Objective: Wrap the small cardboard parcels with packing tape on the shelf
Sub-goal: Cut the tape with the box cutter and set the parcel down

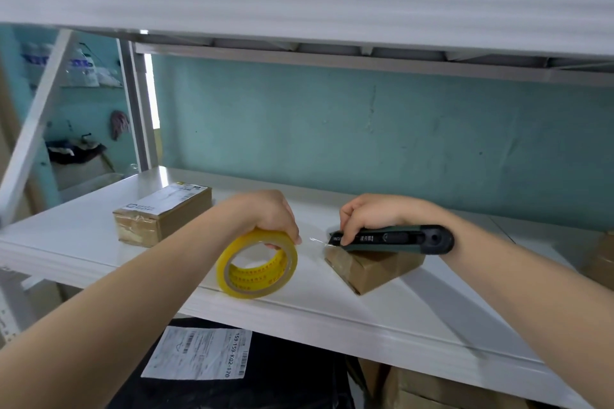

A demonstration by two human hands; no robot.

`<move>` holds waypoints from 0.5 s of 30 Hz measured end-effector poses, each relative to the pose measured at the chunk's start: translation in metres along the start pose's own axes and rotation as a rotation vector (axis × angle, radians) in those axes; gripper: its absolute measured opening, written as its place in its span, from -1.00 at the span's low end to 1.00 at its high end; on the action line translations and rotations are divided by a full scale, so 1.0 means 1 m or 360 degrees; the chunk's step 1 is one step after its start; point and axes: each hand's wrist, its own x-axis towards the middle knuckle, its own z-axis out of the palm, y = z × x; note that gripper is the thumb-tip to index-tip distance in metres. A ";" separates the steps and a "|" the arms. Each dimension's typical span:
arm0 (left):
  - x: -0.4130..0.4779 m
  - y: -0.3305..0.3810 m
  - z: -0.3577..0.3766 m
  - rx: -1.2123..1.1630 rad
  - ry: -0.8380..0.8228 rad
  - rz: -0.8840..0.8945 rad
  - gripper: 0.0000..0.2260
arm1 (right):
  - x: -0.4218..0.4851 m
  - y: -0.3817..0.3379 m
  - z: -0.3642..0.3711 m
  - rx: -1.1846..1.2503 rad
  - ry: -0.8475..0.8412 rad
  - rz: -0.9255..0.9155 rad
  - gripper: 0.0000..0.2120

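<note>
My left hand [265, 216] grips a yellow-cored roll of clear packing tape [257, 264], held upright just above the white shelf [99, 236]. A clear strip of tape stretches from the roll rightward to a small cardboard parcel [372, 267]. My right hand [372, 216] holds a dark green utility knife [395, 239] over that parcel's top, its tip at the taut tape near the parcel's left edge. A second, taped cardboard parcel with a white label [162, 217] rests further left on the shelf.
An upper white shelf [299, 3] hangs low overhead. Behind is a teal wall [365, 129]. A brown box [601, 259] sits at the right edge. Below the shelf lie a black bag with a shipping label [199, 352] and cardboard boxes [432, 388].
</note>
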 end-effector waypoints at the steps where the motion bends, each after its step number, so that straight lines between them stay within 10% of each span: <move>1: 0.001 -0.002 -0.001 -0.0053 -0.0010 -0.0010 -0.83 | -0.001 0.002 -0.002 0.0033 -0.0021 -0.0009 -0.82; 9: 0.000 -0.011 -0.004 -0.0305 -0.0029 0.0000 -0.82 | -0.011 0.002 -0.005 0.0109 -0.0243 -0.0070 -0.83; 15: -0.005 -0.014 -0.010 -0.0403 -0.0017 0.0002 -0.84 | -0.013 0.002 0.004 0.0167 0.0066 -0.0021 -0.86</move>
